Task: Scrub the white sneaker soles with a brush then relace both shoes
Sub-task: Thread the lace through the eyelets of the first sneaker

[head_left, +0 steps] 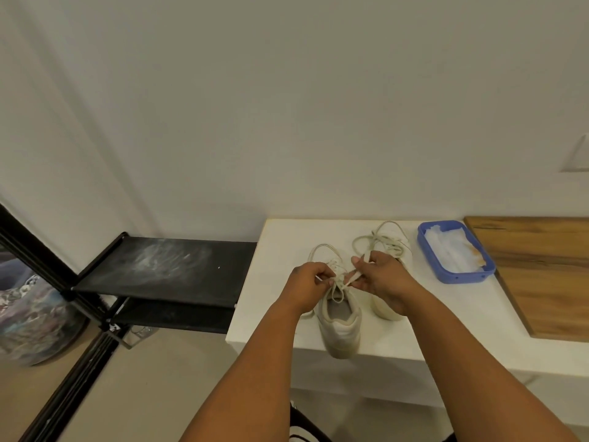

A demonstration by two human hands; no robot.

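Two white sneakers stand side by side on a white table [277, 317], heels toward me. The left sneaker [341, 323] has its heel at the table's front edge. My left hand [307, 287] pinches one end of its lace [339, 280] above the tongue. My right hand [381, 280] pinches the other end of that lace, close beside the left hand. The right sneaker [395, 250] lies partly hidden behind my right hand, its loose lace looped over its top. No brush is visible.
A blue tray [455, 277] holding white wipes sits right of the sneakers. A wooden board [541, 272] covers the table's right side. A black two-tier shoe rack [165, 269] stands left of the table. A patterned bag [32, 317] sits on the floor at far left.
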